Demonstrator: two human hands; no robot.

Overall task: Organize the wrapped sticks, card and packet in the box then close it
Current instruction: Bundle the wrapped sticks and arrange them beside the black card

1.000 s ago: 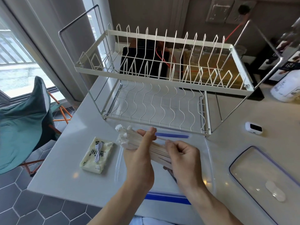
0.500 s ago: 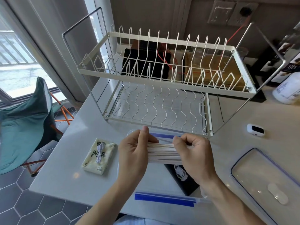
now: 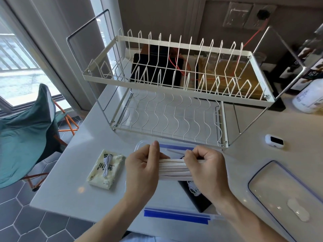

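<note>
- just in front of the dish rack, over the clear box, both hands hold a flat bundle of wrapped sticks level, lying crosswise.
- the left hand grasps the bundle's left end, its fingers curled round the far side and the thumb pointing up toward the rack.
- the right hand grips the right end, knuckles bent and fingers clenched on the sticks.
- the box sits on the white counter directly before the rack's lower shelf; blue strips mark its far and near rims.
- inside the box, toward the rack's right half and under the right hand, lies a black card with a white drawing on it; part of it is hidden by the hand.
- the pale yellow packet, with a coiled white cable on top, lies outside the box, on the counter in front of the rack's left corner, just beside the box.
- the box lid, clear with a blue edge, rests on the counter in front of and to the right of the rack, well apart from the box.
- a small white device with a dark face sits by the rack's right leg.
- a white bottle stands to the right of the rack's upper tier.
- a green folding chair stands on the tiled floor, left of the rack beyond the counter edge.
</note>
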